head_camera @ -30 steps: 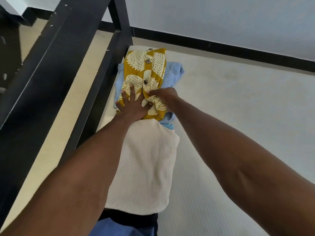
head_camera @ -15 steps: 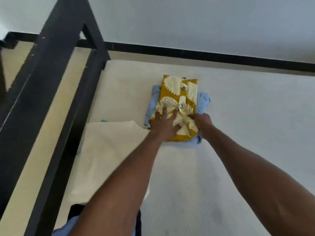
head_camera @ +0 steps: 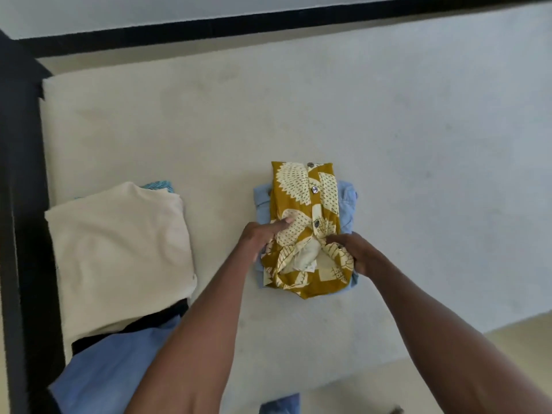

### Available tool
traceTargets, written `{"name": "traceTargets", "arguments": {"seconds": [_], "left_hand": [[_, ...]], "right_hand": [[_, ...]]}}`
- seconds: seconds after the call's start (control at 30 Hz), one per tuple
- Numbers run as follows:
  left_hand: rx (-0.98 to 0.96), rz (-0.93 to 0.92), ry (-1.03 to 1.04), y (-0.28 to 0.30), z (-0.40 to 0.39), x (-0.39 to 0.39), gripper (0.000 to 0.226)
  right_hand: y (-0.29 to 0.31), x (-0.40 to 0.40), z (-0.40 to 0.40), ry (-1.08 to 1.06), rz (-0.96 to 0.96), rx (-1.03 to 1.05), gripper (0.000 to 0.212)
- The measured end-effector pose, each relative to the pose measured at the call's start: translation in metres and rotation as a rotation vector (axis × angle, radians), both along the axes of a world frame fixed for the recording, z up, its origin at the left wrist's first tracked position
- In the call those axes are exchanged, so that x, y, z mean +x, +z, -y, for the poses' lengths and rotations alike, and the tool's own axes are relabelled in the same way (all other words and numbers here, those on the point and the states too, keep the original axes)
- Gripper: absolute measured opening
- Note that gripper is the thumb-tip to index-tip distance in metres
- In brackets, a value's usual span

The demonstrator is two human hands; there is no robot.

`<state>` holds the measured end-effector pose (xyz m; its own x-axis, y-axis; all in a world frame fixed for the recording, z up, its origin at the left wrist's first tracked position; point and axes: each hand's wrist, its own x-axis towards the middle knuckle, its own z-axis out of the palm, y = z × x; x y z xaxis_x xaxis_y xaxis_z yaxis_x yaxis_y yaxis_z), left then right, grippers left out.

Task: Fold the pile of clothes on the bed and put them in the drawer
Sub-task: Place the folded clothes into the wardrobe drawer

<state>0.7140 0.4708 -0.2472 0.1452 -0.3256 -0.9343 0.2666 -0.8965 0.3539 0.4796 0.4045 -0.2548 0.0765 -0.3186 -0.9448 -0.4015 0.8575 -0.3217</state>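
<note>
A folded mustard-yellow shirt (head_camera: 304,204) with a cream leaf print and buttons lies on top of a folded light blue garment (head_camera: 348,204) in the middle of the pale mattress (head_camera: 418,144). My left hand (head_camera: 258,239) grips the stack's left edge, thumb on the yellow cloth and fingers curled at the side. My right hand (head_camera: 357,253) grips the near right part of the yellow shirt, fingers curled into the fabric. Both garments are held together.
At the left sits a folded cream ribbed garment (head_camera: 119,249) over a teal piece, with a black item (head_camera: 128,330) and a blue cloth (head_camera: 107,375) nearer me. The black bed frame (head_camera: 21,204) runs along the left and far sides. Floor shows at the lower right.
The stack has come away from the bed frame's corner toward the mattress middle and nearer me. My left hand went from pressing flat on top to gripping the side. The view swung right.
</note>
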Motion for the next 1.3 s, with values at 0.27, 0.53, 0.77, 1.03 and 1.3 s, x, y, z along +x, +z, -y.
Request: {"name": "traceTargets", "arguments": {"seconds": [0.27, 0.53, 0.77, 1.03, 1.3], "left_hand": [[-0.093, 0.008, -0.075, 0.028, -0.051, -0.048, 0.061], [-0.127, -0.004, -0.090, 0.135, -0.133, -0.153, 0.031], [-0.192, -0.140, -0.311, 0.239, -0.221, -0.308, 0.039], [-0.234, -0.322, -0.703, 0.304, -0.305, -0.536, 0.062], [-0.242, -0.387, -1.091, 0.343, -0.336, -0.756, 0.049]], "right_hand": [[0.033, -0.032, -0.051, -0.020, -0.031, 0.052, 0.035], [0.140, -0.136, -0.152, -0.140, -0.006, -0.014, 0.018], [0.256, -0.308, -0.281, -0.320, 0.032, -0.107, 0.023], [0.322, -0.531, -0.452, -0.625, -0.032, -0.223, 0.038], [0.359, -0.700, -0.566, -0.994, -0.085, -0.312, 0.036]]}}
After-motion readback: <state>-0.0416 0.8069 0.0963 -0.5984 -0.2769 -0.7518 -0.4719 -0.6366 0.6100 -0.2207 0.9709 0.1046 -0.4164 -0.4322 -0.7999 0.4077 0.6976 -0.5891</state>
